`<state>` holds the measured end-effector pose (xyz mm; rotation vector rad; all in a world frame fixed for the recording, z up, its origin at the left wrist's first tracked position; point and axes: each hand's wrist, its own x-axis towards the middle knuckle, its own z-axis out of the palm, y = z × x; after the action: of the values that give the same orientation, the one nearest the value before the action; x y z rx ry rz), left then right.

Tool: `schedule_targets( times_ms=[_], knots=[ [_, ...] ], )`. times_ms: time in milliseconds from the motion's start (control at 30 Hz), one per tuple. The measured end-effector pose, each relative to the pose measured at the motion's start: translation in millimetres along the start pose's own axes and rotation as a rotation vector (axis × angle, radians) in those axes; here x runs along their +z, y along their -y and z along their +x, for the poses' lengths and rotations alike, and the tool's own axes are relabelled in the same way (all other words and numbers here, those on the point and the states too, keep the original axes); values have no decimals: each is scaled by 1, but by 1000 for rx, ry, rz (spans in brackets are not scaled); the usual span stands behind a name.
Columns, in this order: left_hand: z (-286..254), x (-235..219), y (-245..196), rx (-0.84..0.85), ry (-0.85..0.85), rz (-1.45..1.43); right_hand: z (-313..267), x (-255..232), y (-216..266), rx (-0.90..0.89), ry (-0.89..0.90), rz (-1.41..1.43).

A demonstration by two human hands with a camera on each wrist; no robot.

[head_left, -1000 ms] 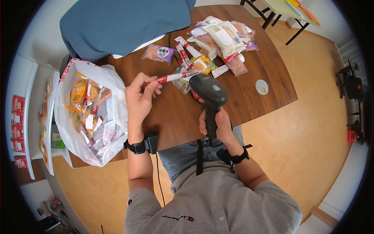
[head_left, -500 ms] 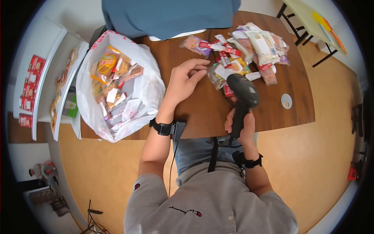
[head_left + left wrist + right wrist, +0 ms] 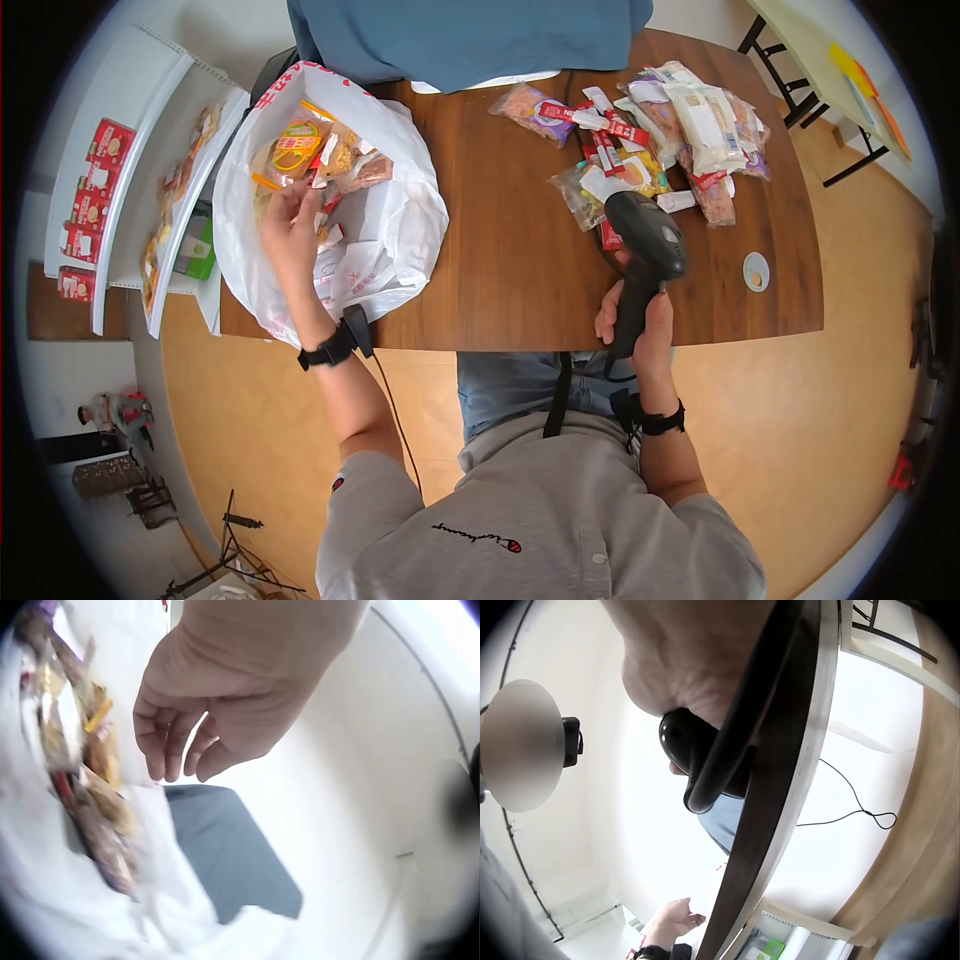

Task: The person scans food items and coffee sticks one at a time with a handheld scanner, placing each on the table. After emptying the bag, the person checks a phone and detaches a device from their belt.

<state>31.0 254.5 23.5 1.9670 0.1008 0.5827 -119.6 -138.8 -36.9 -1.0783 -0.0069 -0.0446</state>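
My left hand (image 3: pixel 288 240) is over the white plastic bag (image 3: pixel 412 190) at the left of the table, fingertips beside the snack packets inside. In the left wrist view the fingers of that hand (image 3: pixel 225 697) hang loosely bent with nothing between them. A yellow-orange snack packet (image 3: pixel 297 148) lies in the bag just beyond the fingertips. My right hand (image 3: pixel 655 335) grips the handle of a black barcode scanner (image 3: pixel 648 235) above the front of the table. Red-and-white stick packets (image 3: pixel 604 152) lie among a pile of snacks beyond the scanner head.
Larger snack bags (image 3: pixel 705 125) are heaped at the back right of the wooden table (image 3: pixel 500 230). A round sticker (image 3: pixel 756 271) is near the right edge. A blue cloth (image 3: pixel 470 40) covers something at the back. Shelves (image 3: pixel 160 180) stand left of the bag.
My left hand has let go of a red-and-white stick packet at the pile, then moved left over the bag. My right hand keeps hold of the scanner. The head view has shifted.
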Motion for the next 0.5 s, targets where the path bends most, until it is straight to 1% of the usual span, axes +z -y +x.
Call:
schedule_targets(
  times_ms=[67,100,167,200,267,300,367,400,433,500],
  knots=[
    [7,-2,18,40,-14,359,0,-1,0,2,10,2],
    [14,1,25,41,-16,358,0,0,0,0,11,2],
    [28,10,26,158,-32,472,0,0,1,1,10,5],
    [32,15,27,158,-32,470,-1,0,1,0,9,2],
    [39,31,7,77,81,643,-1,-2,0,0,8,10],
    [43,35,7,84,85,638,-1,-2,1,-7,3,9],
    [49,45,12,40,241,722,-2,0,2,-3,0,14],
    [55,48,17,1,227,631,-2,0,3,-12,-9,17],
    [58,48,17,13,234,631,-3,0,4,-20,-5,0],
    [62,46,19,-56,195,622,-4,0,4,-33,-8,-14]
  ],
)
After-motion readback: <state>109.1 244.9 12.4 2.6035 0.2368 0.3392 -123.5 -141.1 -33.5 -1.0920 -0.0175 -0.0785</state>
